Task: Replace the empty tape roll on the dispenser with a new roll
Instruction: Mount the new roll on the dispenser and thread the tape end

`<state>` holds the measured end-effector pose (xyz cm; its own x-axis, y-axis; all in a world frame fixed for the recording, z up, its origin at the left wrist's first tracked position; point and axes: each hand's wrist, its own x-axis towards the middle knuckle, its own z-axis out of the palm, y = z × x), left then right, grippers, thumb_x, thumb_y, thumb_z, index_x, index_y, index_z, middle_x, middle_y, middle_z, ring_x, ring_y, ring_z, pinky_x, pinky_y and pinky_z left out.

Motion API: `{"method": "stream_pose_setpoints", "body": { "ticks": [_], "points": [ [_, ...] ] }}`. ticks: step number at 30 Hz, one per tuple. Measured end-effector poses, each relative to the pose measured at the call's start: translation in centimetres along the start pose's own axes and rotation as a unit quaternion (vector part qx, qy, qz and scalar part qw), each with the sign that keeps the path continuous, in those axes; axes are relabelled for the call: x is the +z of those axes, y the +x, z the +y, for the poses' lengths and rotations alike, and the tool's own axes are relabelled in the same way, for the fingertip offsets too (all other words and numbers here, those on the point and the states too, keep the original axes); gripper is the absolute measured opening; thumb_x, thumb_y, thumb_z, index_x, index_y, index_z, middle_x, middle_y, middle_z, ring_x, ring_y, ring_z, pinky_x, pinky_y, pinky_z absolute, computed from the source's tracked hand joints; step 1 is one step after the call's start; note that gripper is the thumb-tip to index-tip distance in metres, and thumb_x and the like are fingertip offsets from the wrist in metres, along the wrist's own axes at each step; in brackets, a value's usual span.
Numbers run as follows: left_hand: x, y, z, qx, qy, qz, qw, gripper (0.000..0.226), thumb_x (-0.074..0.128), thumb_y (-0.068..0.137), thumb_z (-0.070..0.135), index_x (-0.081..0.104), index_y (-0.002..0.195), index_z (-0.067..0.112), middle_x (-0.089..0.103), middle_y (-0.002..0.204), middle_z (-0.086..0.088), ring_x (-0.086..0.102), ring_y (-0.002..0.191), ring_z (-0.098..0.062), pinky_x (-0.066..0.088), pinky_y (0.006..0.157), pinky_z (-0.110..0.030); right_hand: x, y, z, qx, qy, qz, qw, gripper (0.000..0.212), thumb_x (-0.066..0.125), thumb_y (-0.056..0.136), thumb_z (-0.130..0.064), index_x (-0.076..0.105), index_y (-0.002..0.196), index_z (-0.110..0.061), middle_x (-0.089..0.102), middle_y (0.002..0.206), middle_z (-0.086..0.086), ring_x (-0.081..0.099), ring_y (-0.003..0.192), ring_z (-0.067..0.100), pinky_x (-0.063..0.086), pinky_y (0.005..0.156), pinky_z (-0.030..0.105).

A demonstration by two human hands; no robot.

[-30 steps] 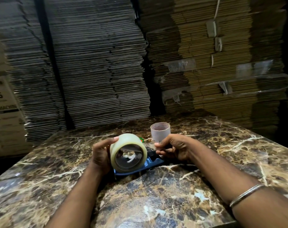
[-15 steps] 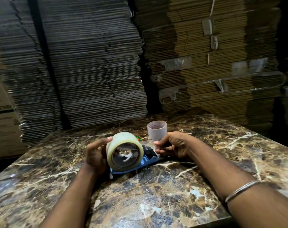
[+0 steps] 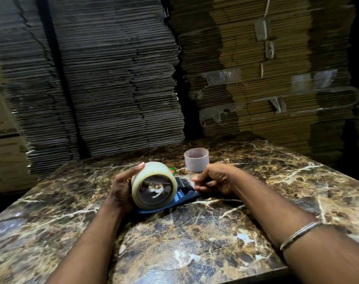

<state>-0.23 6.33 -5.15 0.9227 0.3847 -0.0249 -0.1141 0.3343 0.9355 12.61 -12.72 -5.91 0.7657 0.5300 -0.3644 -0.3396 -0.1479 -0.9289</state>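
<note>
Tape roll [image 3: 154, 185] on dispenser [image 3: 182, 196], between left hand [image 3: 121, 191] and right hand [image 3: 217, 181]

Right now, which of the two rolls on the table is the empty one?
The empty roll is the bare, thin-walled ring standing alone behind the right hand, untouched. The full roll, thick with clear tape, sits on the blue dispenser, held by the left hand.

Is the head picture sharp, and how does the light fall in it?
Head view: the light is dim and warm; the tape roll and both hands are fairly sharp, the cardboard stacks behind are smeared by blur; the wide lens bends the marble table edges; the corners fall into shadow.
</note>
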Motion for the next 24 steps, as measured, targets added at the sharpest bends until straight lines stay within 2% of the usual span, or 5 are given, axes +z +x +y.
{"method": "stream_pose_setpoints", "body": {
  "ticks": [8,13,17,21,24],
  "points": [
    [0.3,-0.5,0.3,-0.014,-0.012,-0.012,1.000,0.053,0.047,0.090,0.025,0.072,0.049,0.004,0.065,0.046,-0.008,0.061,0.037,-0.019,0.053,0.046,-0.021,-0.1,0.3,0.3,-0.013,-0.059,0.023,0.998,0.004,0.062,0.084,0.004,0.065,0.081,0.005,0.061,0.057,0.012,0.055,0.036,0.013,0.047,0.040,0.021],
    [1.1,-1.0,0.5,0.000,-0.006,-0.010,1.000,0.060,0.043,0.094,0.021,0.069,0.043,0.003,0.061,0.040,-0.007,0.057,0.030,-0.018,0.047,0.036,-0.017,0.0,0.4,0.3,-0.014,-0.077,0.032,0.996,0.009,0.056,0.085,0.002,0.064,0.084,0.003,0.060,0.055,0.011,0.046,0.037,0.013,0.039,0.040,0.021],
    [1.2,-1.3,0.8,-0.003,-0.001,-0.002,1.000,0.062,0.042,0.095,0.021,0.068,0.041,0.004,0.060,0.039,-0.006,0.056,0.029,-0.017,0.045,0.035,-0.015,0.2,0.0,0.3,-0.029,-0.105,0.042,0.993,0.007,0.062,0.083,0.004,0.066,0.089,0.006,0.061,0.063,0.014,0.050,0.038,0.013,0.040,0.037,0.019],
    [1.5,-1.6,0.9,-0.012,-0.002,-0.009,1.000,0.062,0.041,0.095,0.023,0.069,0.043,0.003,0.061,0.040,-0.008,0.056,0.030,-0.019,0.045,0.034,-0.017,0.1,0.0,0.3,-0.056,-0.119,0.075,0.988,0.021,0.074,0.072,0.009,0.068,0.091,0.013,0.067,0.060,0.018,0.057,0.039,0.017,0.047,0.039,0.021],
    [1.5,-1.6,0.9,-0.017,0.000,-0.011,1.000,0.063,0.041,0.095,0.024,0.069,0.043,0.003,0.061,0.040,-0.009,0.056,0.029,-0.019,0.046,0.034,-0.017,-0.1,0.2,0.3,-0.058,-0.128,0.087,0.986,0.031,0.079,0.066,0.010,0.068,0.095,0.011,0.074,0.073,0.021,0.065,0.045,0.018,0.052,0.044,0.023]
  ]
}}
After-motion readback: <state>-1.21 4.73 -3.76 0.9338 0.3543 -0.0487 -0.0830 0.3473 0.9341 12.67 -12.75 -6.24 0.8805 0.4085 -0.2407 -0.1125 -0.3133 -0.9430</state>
